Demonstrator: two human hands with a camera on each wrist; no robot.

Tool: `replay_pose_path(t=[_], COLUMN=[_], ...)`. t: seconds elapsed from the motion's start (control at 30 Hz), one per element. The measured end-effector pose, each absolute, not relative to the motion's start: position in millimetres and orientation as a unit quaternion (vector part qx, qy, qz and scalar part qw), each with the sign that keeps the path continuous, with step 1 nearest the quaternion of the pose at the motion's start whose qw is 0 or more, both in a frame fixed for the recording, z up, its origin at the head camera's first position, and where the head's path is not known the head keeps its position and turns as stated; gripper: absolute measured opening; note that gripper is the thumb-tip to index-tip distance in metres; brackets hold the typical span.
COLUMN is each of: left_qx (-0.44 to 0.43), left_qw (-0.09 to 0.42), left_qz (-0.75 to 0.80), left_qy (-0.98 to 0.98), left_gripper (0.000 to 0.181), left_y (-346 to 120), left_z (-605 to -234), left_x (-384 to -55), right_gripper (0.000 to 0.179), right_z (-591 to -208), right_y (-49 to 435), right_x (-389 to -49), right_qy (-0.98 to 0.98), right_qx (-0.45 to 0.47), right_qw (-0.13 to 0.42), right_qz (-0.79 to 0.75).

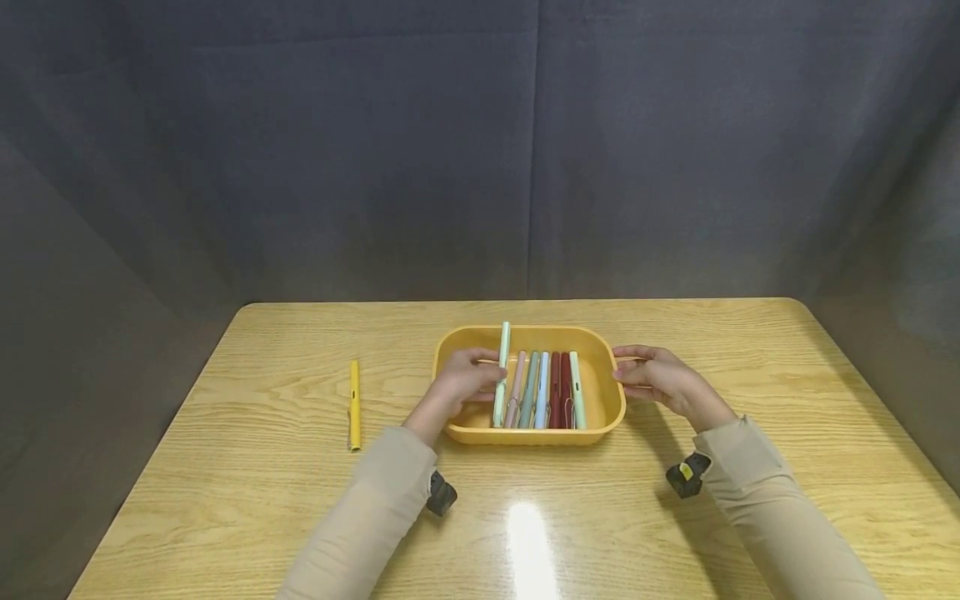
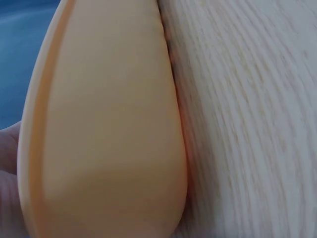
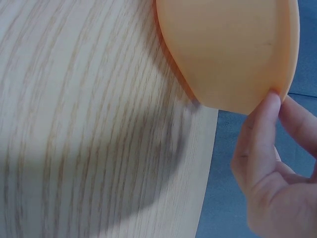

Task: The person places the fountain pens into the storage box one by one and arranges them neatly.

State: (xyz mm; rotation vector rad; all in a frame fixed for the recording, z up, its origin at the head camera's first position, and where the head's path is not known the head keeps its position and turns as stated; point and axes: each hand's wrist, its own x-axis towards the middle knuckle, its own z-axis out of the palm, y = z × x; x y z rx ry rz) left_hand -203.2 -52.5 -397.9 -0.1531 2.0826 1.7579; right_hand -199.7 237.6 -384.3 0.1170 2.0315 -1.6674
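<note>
A yellow-orange plastic tray [image 1: 525, 436] stands on the wooden table. My left hand [image 1: 459, 379] reaches over its left side and holds a pale mint pen [image 1: 505, 337], which leans up near the left end. Beside it in the tray lie a pink pen [image 1: 516, 387], a grey-green pen [image 1: 529, 390], a light blue pen [image 1: 542, 389], two dark red pens [image 1: 566, 387] and another pale green pen [image 1: 577, 387]. My right hand [image 1: 667, 383] pinches the tray's right rim between thumb and fingers. In the left wrist view, the tray wall [image 2: 109, 114] hides most of the left hand.
A yellow pen [image 1: 356, 406] with a wire clip lies on the table [image 1: 270, 433] to the left of the tray. Dark grey curtains [image 1: 390, 150] rise behind the table's far edge and at both sides. Light glares off the tabletop near the front.
</note>
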Motion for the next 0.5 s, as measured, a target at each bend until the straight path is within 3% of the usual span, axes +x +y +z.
replay_pose_path(t=[0.5], left_qx=[-0.059], left_qw=[0.209], left_qz=[0.625], left_qy=[0.750], left_gripper=[0.038], left_y=[-43.3], left_z=[-402.7], left_x=[-201.7], right_gripper=[0.058], right_z=[-383.4], right_y=[237.6], right_x=[-199.3], right_qy=[0.750], right_qx=[0.044], right_qw=[0.253], right_qz=[-0.610])
